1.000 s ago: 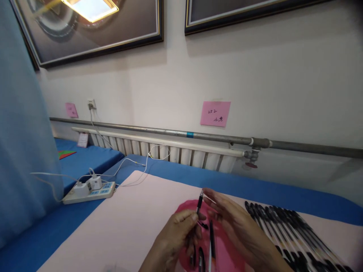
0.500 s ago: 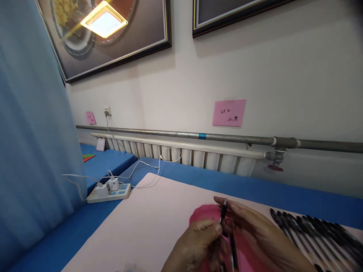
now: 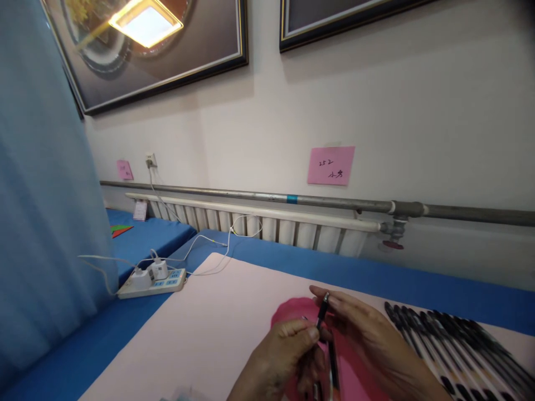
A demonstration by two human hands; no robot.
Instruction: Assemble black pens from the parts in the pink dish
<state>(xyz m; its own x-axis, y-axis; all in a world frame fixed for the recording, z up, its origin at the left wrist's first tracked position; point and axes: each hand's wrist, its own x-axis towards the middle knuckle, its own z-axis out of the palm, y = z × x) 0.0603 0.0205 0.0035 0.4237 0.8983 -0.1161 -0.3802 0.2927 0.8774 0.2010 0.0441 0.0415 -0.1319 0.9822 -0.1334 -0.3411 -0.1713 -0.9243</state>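
Observation:
A short pen [image 3: 322, 309] with a black grip and a metallic tip points up and slightly right. My left hand [image 3: 283, 353] pinches its lower part between thumb and fingers. Close behind the pen, my right hand [image 3: 368, 334] is cupped with its long fingers stretched out; its thumb side is in shadow, and whether it touches the pen I cannot make out. Beneath both hands sits a pink scalloped dish [image 3: 292, 307]. A dark stick-like pen part [image 3: 332, 362] shows between the hands, over the dish.
Several black-capped pens [image 3: 443, 334] lie in a row at the right on pale pink paper [image 3: 200, 317]. A power strip [image 3: 152, 284] with white chargers and cables rests on the blue surface [image 3: 330, 269] at left. A radiator [image 3: 267, 228] and a pipe run along the wall.
The whole view has shifted slightly, so things sit a little further left. The pen leans more to the right; both hands keep nearly the same pose.

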